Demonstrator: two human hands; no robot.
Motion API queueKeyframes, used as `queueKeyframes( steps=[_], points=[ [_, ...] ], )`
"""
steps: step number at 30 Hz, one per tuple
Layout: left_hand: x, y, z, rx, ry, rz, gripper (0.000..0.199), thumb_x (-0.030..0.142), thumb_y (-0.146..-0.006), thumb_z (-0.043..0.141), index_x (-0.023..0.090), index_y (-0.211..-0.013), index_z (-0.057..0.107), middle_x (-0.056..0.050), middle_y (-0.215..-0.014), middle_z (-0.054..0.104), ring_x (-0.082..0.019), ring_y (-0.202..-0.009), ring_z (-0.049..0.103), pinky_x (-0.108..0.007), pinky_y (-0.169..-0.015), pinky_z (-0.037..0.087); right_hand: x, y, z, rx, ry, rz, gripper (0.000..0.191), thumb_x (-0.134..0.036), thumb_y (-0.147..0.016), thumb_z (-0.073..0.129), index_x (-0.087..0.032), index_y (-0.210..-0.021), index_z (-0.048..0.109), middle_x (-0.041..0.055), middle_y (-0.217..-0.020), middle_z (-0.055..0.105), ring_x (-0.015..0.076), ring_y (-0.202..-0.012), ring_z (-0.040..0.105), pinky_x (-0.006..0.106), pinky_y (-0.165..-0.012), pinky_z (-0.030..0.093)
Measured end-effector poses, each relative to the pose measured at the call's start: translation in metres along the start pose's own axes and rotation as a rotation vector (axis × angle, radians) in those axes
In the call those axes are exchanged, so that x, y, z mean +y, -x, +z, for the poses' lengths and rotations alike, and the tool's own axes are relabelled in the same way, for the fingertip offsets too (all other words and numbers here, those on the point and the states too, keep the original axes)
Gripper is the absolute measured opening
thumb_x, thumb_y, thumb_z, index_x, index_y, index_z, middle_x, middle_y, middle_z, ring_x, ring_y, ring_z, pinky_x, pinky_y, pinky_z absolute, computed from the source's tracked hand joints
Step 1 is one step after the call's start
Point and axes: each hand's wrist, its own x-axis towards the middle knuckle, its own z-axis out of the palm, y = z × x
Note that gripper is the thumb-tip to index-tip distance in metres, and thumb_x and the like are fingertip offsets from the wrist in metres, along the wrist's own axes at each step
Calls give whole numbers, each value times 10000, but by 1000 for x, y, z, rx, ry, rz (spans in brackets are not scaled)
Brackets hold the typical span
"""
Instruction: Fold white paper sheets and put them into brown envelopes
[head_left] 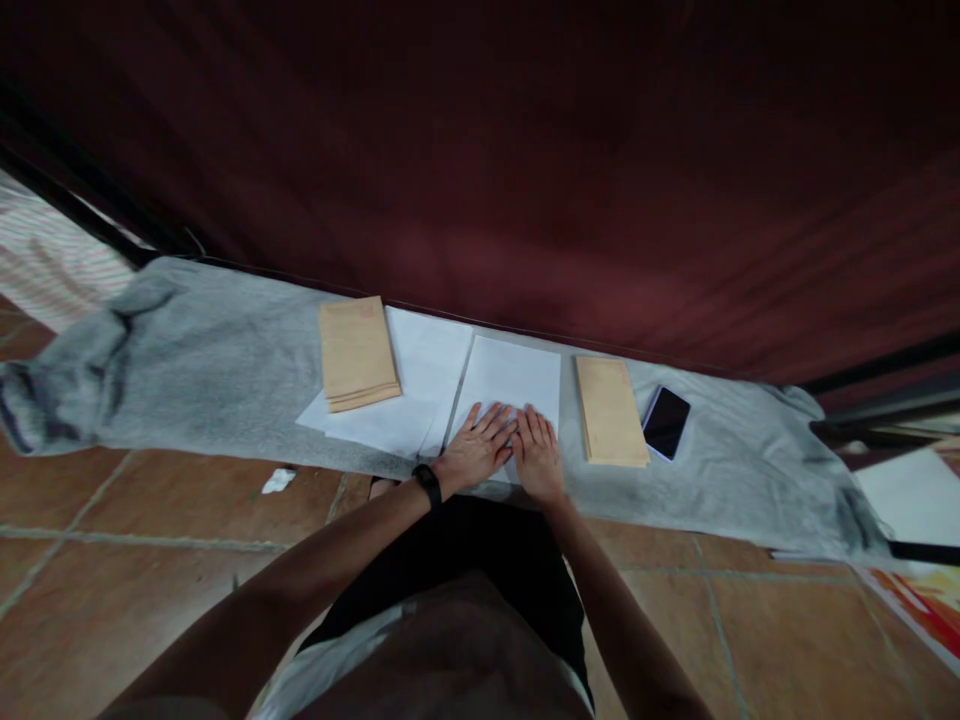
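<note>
A white sheet of paper (513, 372) lies on the grey cloth in front of me. Both hands rest on its lower part, side by side and nearly touching. My left hand (478, 446), with a black band on the wrist, lies flat with fingers spread. My right hand (538, 455) is also flat, palm down, its fingers slightly apart. More white sheets (427, 365) lie to the left, partly under a stack of brown envelopes (358, 350). To the right of the paper is another stack of brown envelopes (609, 410).
A phone (666, 423) lies right of the right-hand envelopes. The grey cloth (217, 360) covers a long narrow surface against a dark red panel (480, 180). A scrap of white tissue (279, 480) is on the tiled floor (187, 500).
</note>
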Motion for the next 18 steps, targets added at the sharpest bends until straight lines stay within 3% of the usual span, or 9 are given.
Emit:
queueKeyframes(
  steps=[3, 6, 18],
  points=[
    [3, 2, 1, 7, -2, 0, 519, 394, -1030, 386, 190, -1506, 423, -104, -1615, 352, -274, -1517, 262, -546, -1244, 145, -2, 37, -3, 52, 35, 11, 517, -325, -1062, 327, -131, -1538, 383, 152, -1602, 359, 266, -1491, 310, 487, -1210, 259],
    [4, 6, 1, 18, -4, 1, 507, 374, -1032, 381, 175, -1495, 437, -112, -1608, 365, -263, -1513, 276, -520, -1250, 145, -1, 54, -8, 67, 78, 16, 520, -337, -1064, 329, -121, -1533, 392, 164, -1591, 375, 274, -1478, 337, 481, -1203, 267],
    [1, 41, -3, 21, 0, 96, 535, 429, -1038, 390, 239, -1538, 367, -88, -1623, 341, -224, -1514, 275, -469, -1250, 143, -3, 66, -13, 87, 141, 57, 522, -363, -1060, 341, -166, -1541, 389, 160, -1586, 388, 301, -1440, 384, 510, -1160, 301]
  ],
)
